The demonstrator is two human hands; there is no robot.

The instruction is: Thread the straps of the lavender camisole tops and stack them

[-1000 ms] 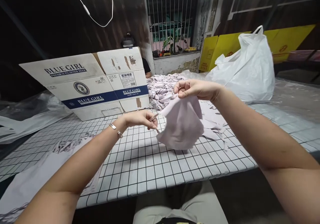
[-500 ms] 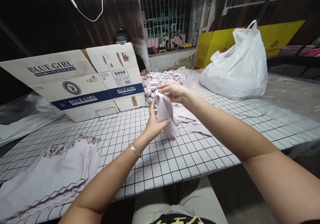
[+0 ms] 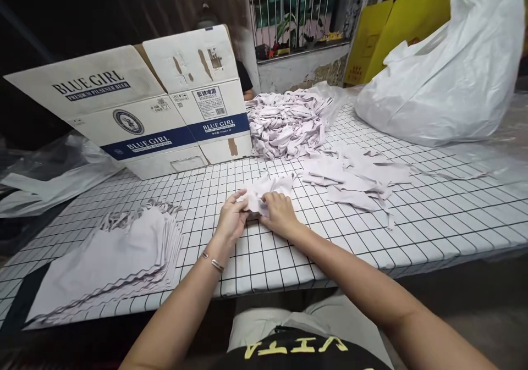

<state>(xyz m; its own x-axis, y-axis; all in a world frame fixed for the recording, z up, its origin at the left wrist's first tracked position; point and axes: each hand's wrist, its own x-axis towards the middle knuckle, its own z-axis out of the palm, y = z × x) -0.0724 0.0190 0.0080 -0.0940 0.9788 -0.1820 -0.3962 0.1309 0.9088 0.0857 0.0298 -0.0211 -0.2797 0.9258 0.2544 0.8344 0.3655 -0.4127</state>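
I've brought the cloth piece (image 3: 270, 186) down from mid-air onto the checked table (image 3: 289, 260). My left hand (image 3: 231, 221) and right hand (image 3: 280, 213) both pinch its near edge (the flat stack (image 3: 111, 260) lies well to my left), so I judge I'm flattening it.

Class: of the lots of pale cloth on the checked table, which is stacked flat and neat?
The stack at the near left edge; the heap by the box is tangled.
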